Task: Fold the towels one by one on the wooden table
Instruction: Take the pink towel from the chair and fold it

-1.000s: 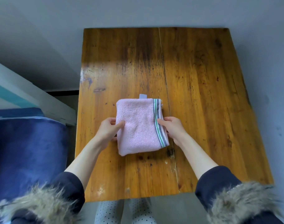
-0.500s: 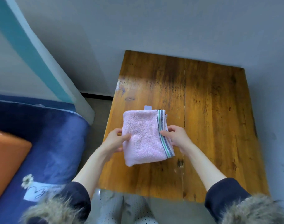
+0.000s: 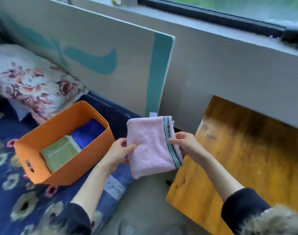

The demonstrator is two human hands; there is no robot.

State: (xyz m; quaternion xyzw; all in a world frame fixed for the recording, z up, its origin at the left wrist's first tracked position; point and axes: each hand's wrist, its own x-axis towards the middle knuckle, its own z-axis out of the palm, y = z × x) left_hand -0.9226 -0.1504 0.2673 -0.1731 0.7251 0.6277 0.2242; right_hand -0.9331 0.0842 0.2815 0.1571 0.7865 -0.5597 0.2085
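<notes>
A bed with a dark floral cover (image 3: pixel 26 200) fills the left of the frame, under a window sill, and the wooden bench (image 3: pixel 246 158) lies at the right. One folded pink towel (image 3: pixel 151 146) is held in the air at frame centre, off the bench, long axis running top to bottom, the left hand (image 3: pixel 119 153) and right hand (image 3: pixel 185 145) each with fingers clamped on a side edge. One orange bin (image 3: pixel 43 143) sits to the towel's left, nearer the left hand, holding two folded towels, one green (image 3: pixel 58 153) and one blue (image 3: pixel 88 133).

The wooden table (image 3: pixel 246 158) runs off the frame's right edge.
</notes>
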